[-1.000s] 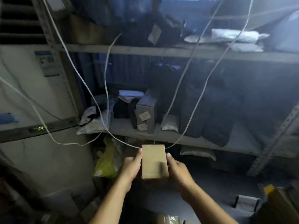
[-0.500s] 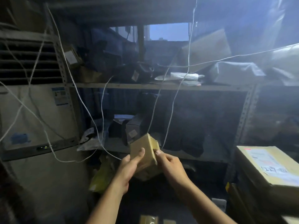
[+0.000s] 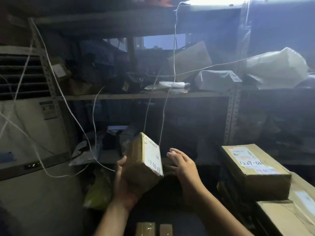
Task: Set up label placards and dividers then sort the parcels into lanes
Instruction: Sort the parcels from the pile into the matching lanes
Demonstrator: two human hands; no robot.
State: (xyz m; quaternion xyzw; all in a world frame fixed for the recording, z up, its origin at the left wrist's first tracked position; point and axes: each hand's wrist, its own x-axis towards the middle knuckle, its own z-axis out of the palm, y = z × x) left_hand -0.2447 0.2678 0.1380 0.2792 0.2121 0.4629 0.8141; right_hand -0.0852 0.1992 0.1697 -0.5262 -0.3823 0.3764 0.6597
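Your left hand (image 3: 124, 183) grips the tilted parcel (image 3: 143, 166) at lower centre, your right hand (image 3: 184, 166) hovering slack-fingered just beside it; on 1 hand alone, it could slip or snag the dangling cords (image 3: 162, 126).

I see a dim, bluish view with a hazy veil over the shelving (image 3: 146, 95). The one strong light is a blown-out white strip (image 3: 216, 0) at the top edge; a pale window gap (image 3: 163, 42) glows behind the upper shelf. The lower bays sink into near-black shadow. The label on the parcel (image 3: 151, 155) is smeared by blur. The cardboard box (image 3: 250, 159) reads sharper. The uprights (image 3: 232, 116) bow near the edges.
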